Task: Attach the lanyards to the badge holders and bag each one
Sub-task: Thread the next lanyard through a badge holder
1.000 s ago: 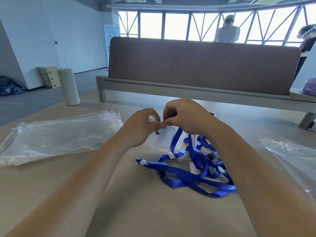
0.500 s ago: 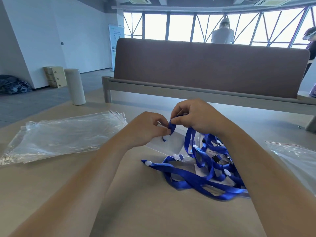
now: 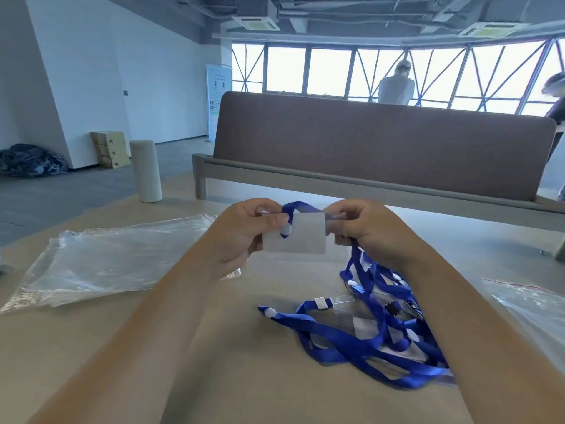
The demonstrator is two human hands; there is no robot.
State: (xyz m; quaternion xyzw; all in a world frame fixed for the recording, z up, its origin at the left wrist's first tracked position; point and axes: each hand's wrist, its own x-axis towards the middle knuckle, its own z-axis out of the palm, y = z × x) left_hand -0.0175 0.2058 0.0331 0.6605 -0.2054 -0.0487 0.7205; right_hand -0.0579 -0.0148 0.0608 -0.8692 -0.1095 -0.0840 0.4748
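A clear badge holder (image 3: 301, 237) with a white card insert is held up above the wooden table (image 3: 214, 377), stretched between both hands. Its left side is gripped by the left hand (image 3: 244, 231), fingers curled behind and the thumb pressed on the white snap (image 3: 286, 230) at the end of the blue lanyard (image 3: 298, 206). Its right edge is pinched by the curled fingers of the right hand (image 3: 363, 228). A loop of the lanyard is seen over the holder's top edge; whether the snap has been closed cannot be told.

If the thumb is lifted before the snap is fully pressed shut, the strap end could be pulled back out of the slot by the weight of the strap hanging below the right hand. That strap runs down into the tangled pile of lanyards (image 3: 367, 341) and holders, so a further lift could drag neighbouring pieces off the table. The thin plastic slot could also be torn by a hard sideways pull.

Against the earlier frames, the holder has been raised from near the table, the hands have been drawn apart, and the right hand has been shifted from the strap end to the holder's edge. The stack of zip bags (image 3: 116, 258) is left untouched
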